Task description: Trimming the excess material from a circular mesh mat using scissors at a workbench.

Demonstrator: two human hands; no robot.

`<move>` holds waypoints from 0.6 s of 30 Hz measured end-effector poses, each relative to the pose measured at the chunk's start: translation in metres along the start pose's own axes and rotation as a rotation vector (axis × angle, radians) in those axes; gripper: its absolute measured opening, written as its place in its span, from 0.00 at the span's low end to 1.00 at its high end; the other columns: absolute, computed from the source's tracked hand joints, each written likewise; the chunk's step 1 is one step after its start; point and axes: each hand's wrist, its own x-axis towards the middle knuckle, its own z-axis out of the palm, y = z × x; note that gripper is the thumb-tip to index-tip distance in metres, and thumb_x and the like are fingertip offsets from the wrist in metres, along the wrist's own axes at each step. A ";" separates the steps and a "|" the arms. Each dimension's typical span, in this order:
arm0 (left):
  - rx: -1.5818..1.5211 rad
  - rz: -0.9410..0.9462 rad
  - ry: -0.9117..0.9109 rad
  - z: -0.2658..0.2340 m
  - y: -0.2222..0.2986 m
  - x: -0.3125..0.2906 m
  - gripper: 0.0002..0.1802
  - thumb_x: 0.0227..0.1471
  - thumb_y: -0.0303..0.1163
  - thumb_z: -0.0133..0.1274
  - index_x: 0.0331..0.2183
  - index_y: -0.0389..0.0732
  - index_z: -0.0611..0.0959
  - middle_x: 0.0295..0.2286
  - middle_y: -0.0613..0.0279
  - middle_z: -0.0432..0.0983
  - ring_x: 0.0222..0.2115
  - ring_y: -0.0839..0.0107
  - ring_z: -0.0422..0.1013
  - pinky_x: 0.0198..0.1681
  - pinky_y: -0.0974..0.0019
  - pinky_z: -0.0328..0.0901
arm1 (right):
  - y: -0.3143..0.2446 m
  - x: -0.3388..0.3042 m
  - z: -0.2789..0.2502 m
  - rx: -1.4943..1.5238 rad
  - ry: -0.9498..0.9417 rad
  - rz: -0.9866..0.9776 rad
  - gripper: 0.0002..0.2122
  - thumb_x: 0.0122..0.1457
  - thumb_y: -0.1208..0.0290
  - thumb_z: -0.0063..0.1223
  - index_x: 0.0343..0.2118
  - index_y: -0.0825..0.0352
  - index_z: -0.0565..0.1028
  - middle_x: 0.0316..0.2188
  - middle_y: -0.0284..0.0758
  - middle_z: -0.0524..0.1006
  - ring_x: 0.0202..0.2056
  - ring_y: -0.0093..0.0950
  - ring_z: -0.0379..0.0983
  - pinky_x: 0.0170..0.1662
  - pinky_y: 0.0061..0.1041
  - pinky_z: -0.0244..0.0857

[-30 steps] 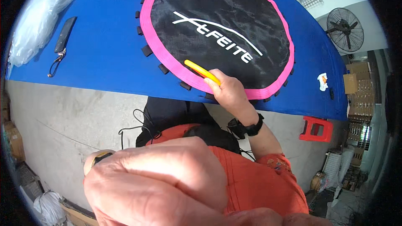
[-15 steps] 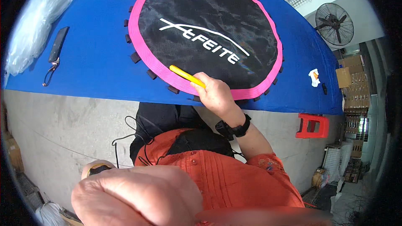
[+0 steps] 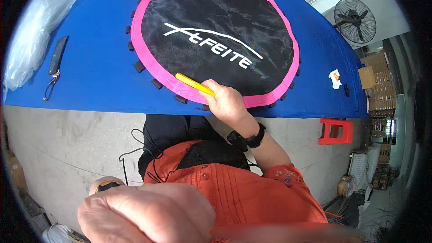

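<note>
A round black trampoline mat with a pink border and short black loops round its rim lies flat on the blue-covered table. My right hand is closed round a slim yellow pen-shaped tool. It rests at the mat's near edge, over the pink border, and the tool's free end points left. I cannot make out the tool's exact kind. Large and close at the lower left is my left hand, raised off the table. Its fingers are hidden from view.
Clear plastic sheeting and a dark flat object with a cord loop lie on the table's left. A crumpled white scrap sits at the right. Beyond are a red stool, a black fan and stacked cartons.
The mat and table have shifted slightly left in view. My right hand has moved a little left with the yellow tool. My left hand stays raised, almost unchanged.
</note>
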 end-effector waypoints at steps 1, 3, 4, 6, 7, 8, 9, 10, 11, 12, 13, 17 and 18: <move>0.087 -0.160 -0.064 -0.001 0.013 0.018 0.14 0.63 0.36 0.61 0.27 0.45 0.79 0.30 0.67 0.71 0.31 0.70 0.68 0.33 0.67 0.68 | 0.004 -0.002 0.000 0.005 0.005 0.014 0.11 0.68 0.63 0.57 0.49 0.62 0.77 0.32 0.48 0.83 0.36 0.50 0.82 0.37 0.47 0.73; 0.179 -0.316 -0.126 -0.002 0.018 0.030 0.14 0.65 0.35 0.59 0.26 0.46 0.78 0.29 0.68 0.71 0.31 0.70 0.68 0.32 0.67 0.68 | 0.007 -0.003 -0.001 0.012 0.006 0.023 0.11 0.68 0.63 0.57 0.48 0.62 0.77 0.32 0.48 0.83 0.36 0.51 0.82 0.37 0.47 0.73; 0.187 -0.290 -0.121 -0.001 0.018 0.031 0.14 0.66 0.35 0.57 0.26 0.46 0.77 0.29 0.68 0.71 0.30 0.70 0.68 0.32 0.67 0.68 | 0.005 -0.003 -0.002 0.012 0.003 0.022 0.11 0.68 0.63 0.57 0.48 0.62 0.77 0.32 0.48 0.83 0.36 0.51 0.81 0.37 0.47 0.73; 0.193 -0.268 -0.115 0.007 0.018 0.031 0.15 0.67 0.34 0.56 0.26 0.46 0.76 0.29 0.68 0.71 0.29 0.71 0.67 0.31 0.67 0.68 | 0.005 -0.003 -0.001 0.012 -0.001 0.023 0.11 0.68 0.64 0.57 0.48 0.62 0.77 0.32 0.48 0.83 0.36 0.51 0.81 0.37 0.47 0.73; 0.224 -0.284 0.019 0.019 0.018 0.031 0.15 0.67 0.34 0.56 0.26 0.47 0.76 0.28 0.69 0.70 0.28 0.71 0.67 0.31 0.67 0.68 | 0.006 -0.003 0.000 0.007 0.010 0.019 0.11 0.68 0.64 0.57 0.48 0.62 0.77 0.32 0.48 0.83 0.36 0.51 0.81 0.36 0.47 0.73; 0.254 -0.300 0.154 0.024 0.018 0.032 0.15 0.67 0.33 0.56 0.25 0.47 0.76 0.28 0.69 0.70 0.28 0.71 0.67 0.30 0.67 0.67 | 0.008 -0.003 0.001 0.001 0.022 0.016 0.11 0.68 0.64 0.57 0.48 0.62 0.77 0.31 0.48 0.83 0.36 0.51 0.81 0.36 0.47 0.73; 0.257 -0.298 0.155 0.020 0.014 0.029 0.15 0.67 0.33 0.56 0.25 0.47 0.76 0.28 0.69 0.70 0.28 0.71 0.67 0.30 0.67 0.67 | 0.007 -0.003 0.000 0.003 0.021 0.013 0.11 0.68 0.64 0.57 0.48 0.62 0.77 0.31 0.48 0.83 0.36 0.51 0.81 0.36 0.47 0.73; 0.252 -0.181 0.031 0.012 0.010 0.022 0.15 0.68 0.33 0.54 0.26 0.46 0.77 0.29 0.68 0.70 0.28 0.71 0.67 0.30 0.67 0.67 | 0.002 -0.001 -0.001 0.007 0.009 0.005 0.11 0.68 0.64 0.58 0.48 0.63 0.77 0.31 0.48 0.83 0.36 0.51 0.81 0.36 0.47 0.73; 0.249 -0.064 -0.093 0.005 0.007 0.018 0.14 0.69 0.33 0.52 0.27 0.46 0.77 0.29 0.67 0.71 0.28 0.71 0.67 0.29 0.67 0.67 | -0.002 0.000 -0.001 0.012 -0.003 -0.004 0.11 0.68 0.64 0.58 0.48 0.63 0.77 0.31 0.48 0.83 0.36 0.50 0.82 0.36 0.47 0.73; 0.198 -0.073 -0.229 -0.010 0.001 0.029 0.14 0.69 0.31 0.51 0.28 0.44 0.78 0.30 0.64 0.72 0.29 0.70 0.68 0.28 0.67 0.67 | 0.001 -0.001 0.000 0.009 0.000 0.007 0.11 0.68 0.64 0.58 0.48 0.63 0.77 0.31 0.48 0.83 0.36 0.50 0.82 0.36 0.47 0.73; 0.190 -0.079 -0.231 -0.004 0.004 0.026 0.14 0.69 0.31 0.51 0.28 0.44 0.78 0.30 0.64 0.72 0.29 0.70 0.68 0.28 0.67 0.67 | 0.005 -0.002 0.001 0.012 0.010 0.013 0.11 0.68 0.65 0.58 0.48 0.63 0.77 0.31 0.48 0.83 0.36 0.50 0.82 0.36 0.46 0.73; 0.259 -0.423 0.262 0.006 0.018 0.021 0.24 0.68 0.37 0.52 0.18 0.44 0.72 0.19 0.58 0.75 0.18 0.60 0.71 0.21 0.56 0.71 | 0.006 -0.003 0.001 0.012 0.015 0.012 0.11 0.67 0.65 0.58 0.48 0.63 0.77 0.32 0.48 0.83 0.36 0.50 0.82 0.36 0.46 0.74; 0.315 -0.367 0.110 0.002 0.015 0.025 0.24 0.69 0.37 0.51 0.18 0.44 0.72 0.20 0.58 0.75 0.18 0.60 0.71 0.21 0.56 0.71 | 0.006 -0.003 0.001 0.012 0.014 0.010 0.11 0.67 0.65 0.58 0.48 0.63 0.77 0.32 0.48 0.83 0.36 0.50 0.82 0.36 0.46 0.74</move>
